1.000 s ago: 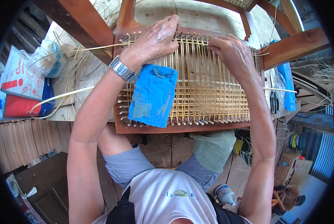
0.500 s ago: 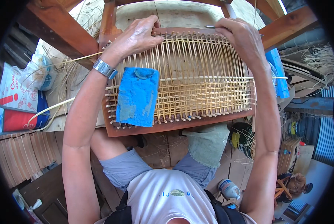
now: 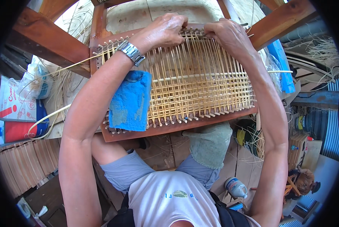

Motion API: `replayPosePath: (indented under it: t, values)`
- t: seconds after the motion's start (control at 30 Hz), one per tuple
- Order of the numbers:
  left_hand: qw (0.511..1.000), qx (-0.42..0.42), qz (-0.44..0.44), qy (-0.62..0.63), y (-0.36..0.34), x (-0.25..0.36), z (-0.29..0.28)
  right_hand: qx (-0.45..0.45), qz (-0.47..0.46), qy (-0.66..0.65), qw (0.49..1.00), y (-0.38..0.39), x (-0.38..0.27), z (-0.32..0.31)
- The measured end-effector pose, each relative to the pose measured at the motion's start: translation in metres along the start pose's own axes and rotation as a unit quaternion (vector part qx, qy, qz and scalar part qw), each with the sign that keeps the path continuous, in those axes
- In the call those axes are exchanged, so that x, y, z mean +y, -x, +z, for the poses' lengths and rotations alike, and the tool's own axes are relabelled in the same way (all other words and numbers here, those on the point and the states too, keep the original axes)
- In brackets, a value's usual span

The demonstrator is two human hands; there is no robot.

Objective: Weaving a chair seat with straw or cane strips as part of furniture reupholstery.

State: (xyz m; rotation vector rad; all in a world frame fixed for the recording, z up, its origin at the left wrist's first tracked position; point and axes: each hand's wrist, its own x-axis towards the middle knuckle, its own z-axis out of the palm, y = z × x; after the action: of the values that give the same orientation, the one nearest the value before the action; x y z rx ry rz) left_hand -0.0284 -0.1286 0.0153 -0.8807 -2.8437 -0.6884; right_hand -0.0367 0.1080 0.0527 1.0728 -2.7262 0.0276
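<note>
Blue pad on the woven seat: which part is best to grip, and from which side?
Probably the right long edge of the blue pad, pinched between thumb and fingers, coming from the right. Roughly rectangular, it lies broad side up on the woven cane; that edge is uncovered, while the left forearm crosses its upper left corner in this view.

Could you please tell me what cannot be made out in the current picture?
Head view: the left hand's fingertip contact with the cane weave, hidden by the hand itself.
Head view: what, if anything, the right hand holds, mostly covered by its fingers.
Head view: the part of the weave beneath the blue sponge-like pad, covered by it.
Head view: the far end of the upper-left wooden beam, cut off by the top edge.
</note>
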Motion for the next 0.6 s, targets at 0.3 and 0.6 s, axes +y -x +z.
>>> replayPosePath:
  t: [0.3, 0.6]
  values:
    - [0.999, 0.01, -0.031, -0.003, -0.007, 0.005, 0.011, 0.037, 0.075, -0.021, 0.996, 0.037, 0.035, -0.031]
    - [1.0, 0.022, 0.014, -0.002, -0.051, 0.025, 0.032, 0.017, 0.02, -0.002, 1.0, 0.029, 0.034, -0.003]
